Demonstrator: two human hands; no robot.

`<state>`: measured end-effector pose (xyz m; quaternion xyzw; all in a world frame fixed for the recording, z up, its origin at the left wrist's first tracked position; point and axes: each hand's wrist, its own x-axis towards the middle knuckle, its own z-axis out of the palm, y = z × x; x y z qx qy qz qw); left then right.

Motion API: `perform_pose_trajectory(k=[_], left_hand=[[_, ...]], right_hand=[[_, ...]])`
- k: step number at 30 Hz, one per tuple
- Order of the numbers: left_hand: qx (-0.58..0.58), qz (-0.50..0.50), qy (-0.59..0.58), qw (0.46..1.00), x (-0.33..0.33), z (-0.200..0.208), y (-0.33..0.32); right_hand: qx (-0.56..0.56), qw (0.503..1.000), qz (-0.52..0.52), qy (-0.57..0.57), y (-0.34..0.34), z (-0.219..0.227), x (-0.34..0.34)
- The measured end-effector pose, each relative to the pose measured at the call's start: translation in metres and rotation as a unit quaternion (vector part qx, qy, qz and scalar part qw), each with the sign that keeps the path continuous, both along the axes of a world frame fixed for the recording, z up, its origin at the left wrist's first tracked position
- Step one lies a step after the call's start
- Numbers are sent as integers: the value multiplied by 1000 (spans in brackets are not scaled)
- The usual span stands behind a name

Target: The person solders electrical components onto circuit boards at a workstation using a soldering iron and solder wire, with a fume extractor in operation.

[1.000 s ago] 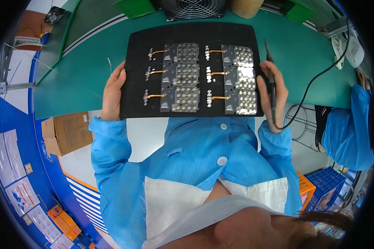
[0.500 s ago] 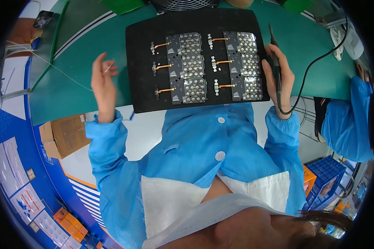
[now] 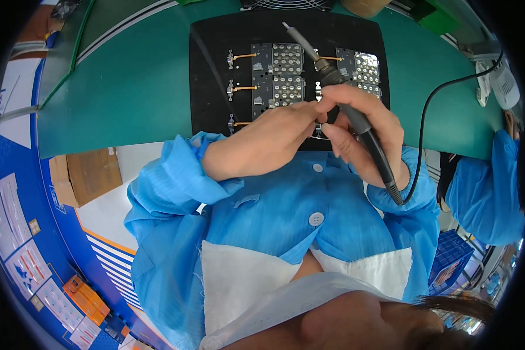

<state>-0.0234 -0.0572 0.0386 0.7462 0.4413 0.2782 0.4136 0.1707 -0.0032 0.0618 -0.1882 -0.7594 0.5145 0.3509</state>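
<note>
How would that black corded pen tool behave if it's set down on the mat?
The pen tool looks round and slim, so it may roll. Its cable looks springy and could tug it sideways. The right hand pinches it easily, so it's probably light.

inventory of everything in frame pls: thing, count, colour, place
work mat: 1, black, on the bench centre
bench: 1, green, across the top
circuit boards: several, dark with silvery parts, in rows on the mat
pen-shaped tool: 1, grey and black, corded, tip over the boards
cable: 1, black, from the tool toward the right
cardboard box: 1, brown, lower left beneath the bench
co-worker's sleeve: 1, blue, right edge
left hand: bare, fingertips meeting the right hand over the boards
right hand: bare, gripping the tool
</note>
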Motion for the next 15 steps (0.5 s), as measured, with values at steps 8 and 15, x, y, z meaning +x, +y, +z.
perform_pose_trajectory(k=[8, 15], left_hand=[[-80, 155, -76, 982, -57, 22, -11], [152, 386, 105, 904, -107, 23, -16]], right_hand=[[-195, 976, 22, -95, 24, 1, -1], [155, 984, -7, -84, 63, 3, -16]])
